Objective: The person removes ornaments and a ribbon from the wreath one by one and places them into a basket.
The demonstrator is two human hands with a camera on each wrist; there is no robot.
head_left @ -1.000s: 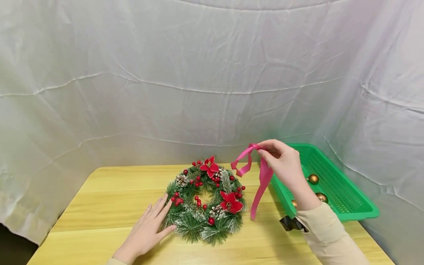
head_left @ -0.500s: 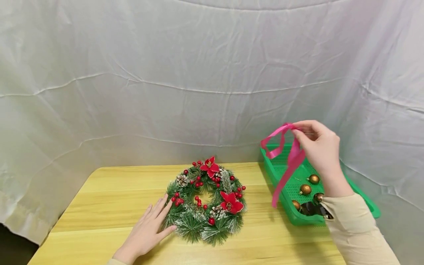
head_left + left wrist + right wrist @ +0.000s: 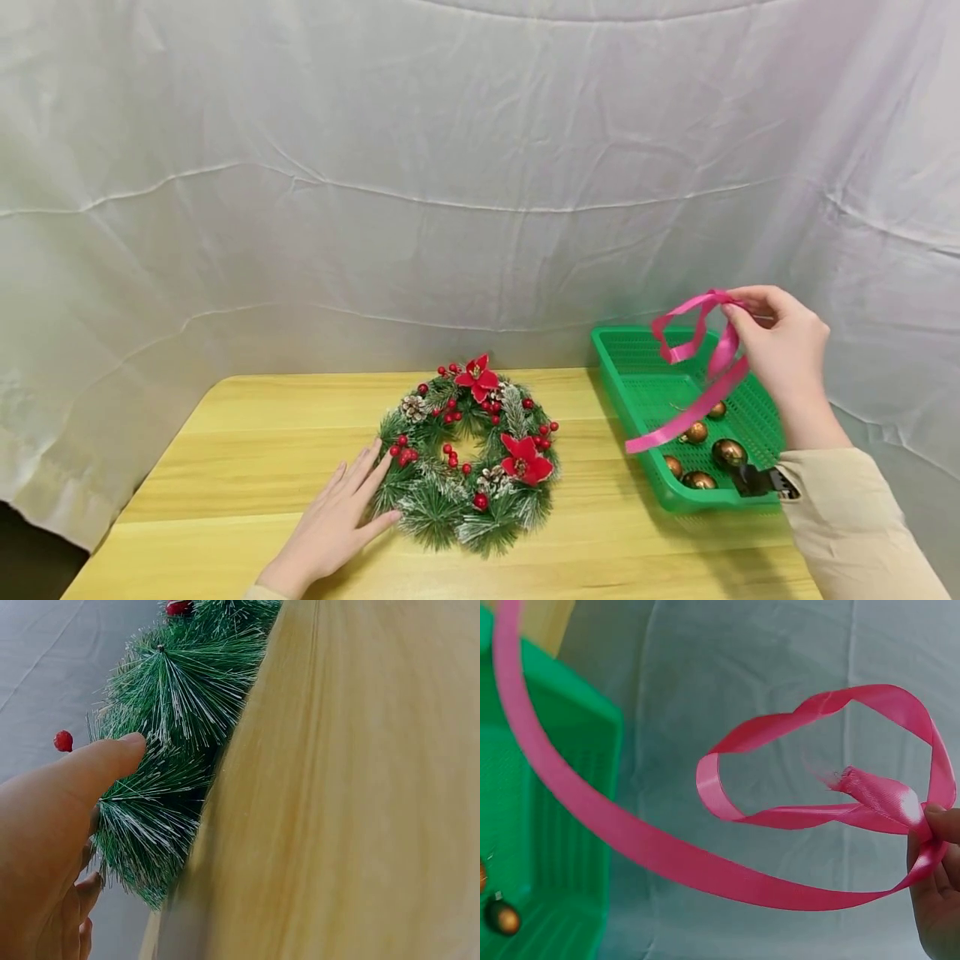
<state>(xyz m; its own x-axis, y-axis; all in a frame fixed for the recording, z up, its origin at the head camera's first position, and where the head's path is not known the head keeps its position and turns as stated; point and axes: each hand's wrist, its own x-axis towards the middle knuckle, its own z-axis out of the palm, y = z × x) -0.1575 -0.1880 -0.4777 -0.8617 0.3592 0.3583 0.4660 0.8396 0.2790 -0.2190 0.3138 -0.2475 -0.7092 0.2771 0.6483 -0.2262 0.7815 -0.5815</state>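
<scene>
A round green wreath (image 3: 431,504) with red flowers, berries and pinecones lies on the wooden table. My left hand (image 3: 333,517) rests at its left edge with fingers straight. In the left wrist view the thumb (image 3: 90,766) lies against the frosted needles (image 3: 176,705). Up over the green basket (image 3: 637,400), my right hand (image 3: 783,342) pinches a pink ribbon (image 3: 693,412). The ribbon hangs in a loop with a long tail that trails down to the left. In the right wrist view a frayed end (image 3: 855,784) sticks out by the fingertips.
Several bronze ball ornaments (image 3: 729,453) lie in the basket at the table's right side. The dark wrist camera (image 3: 753,481) on my right sleeve overlaps the basket's near rim. Wooden tabletop (image 3: 247,450) extends left of the wreath. Grey cloth (image 3: 480,208) hangs behind the table.
My right hand has moved right with the pink ribbon, from beside the wreath to over the basket, uncovering more ornaments. My left hand has stayed at the wreath.
</scene>
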